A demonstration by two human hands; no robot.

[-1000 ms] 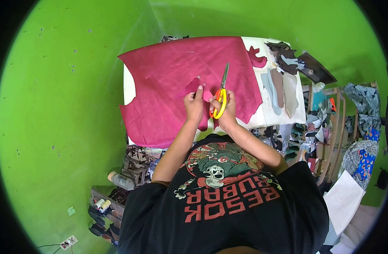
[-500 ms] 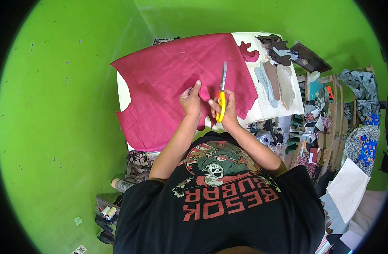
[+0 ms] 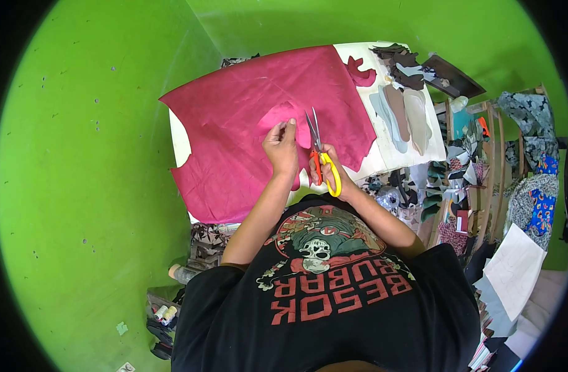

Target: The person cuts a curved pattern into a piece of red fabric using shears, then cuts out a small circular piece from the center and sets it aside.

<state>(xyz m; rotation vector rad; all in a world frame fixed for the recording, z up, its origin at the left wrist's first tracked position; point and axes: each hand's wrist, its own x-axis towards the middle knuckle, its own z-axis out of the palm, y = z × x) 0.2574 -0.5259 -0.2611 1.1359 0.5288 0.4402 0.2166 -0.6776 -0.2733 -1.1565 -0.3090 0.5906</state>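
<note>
Between the thumb and fingers of my left hand (image 3: 281, 147) is a small cut piece of dark pink material (image 3: 301, 131), its lighter underside showing around the fingers. My right hand (image 3: 329, 166) grips a pair of scissors (image 3: 316, 144) by the red and yellow handles. Their blades point away from me, parted in a narrow V, just right of the cut piece. Under both hands a large sheet of the same dark pink material (image 3: 234, 118) spreads over the white-topped table (image 3: 389, 149), its near edge notched below the hands.
At the table's right lie grey and brown sole-shaped pieces (image 3: 395, 115), a curved pink scrap (image 3: 360, 73) and a pile of dark scraps (image 3: 406, 65). A wooden rack (image 3: 492, 167) full of material stands farther right. A green wall (image 3: 92, 161) rises on the left.
The scissors have gone from closed blades to parted ones, and my right hand has turned and lowered slightly. The pink piece in my left hand now shows broader and flatter.
</note>
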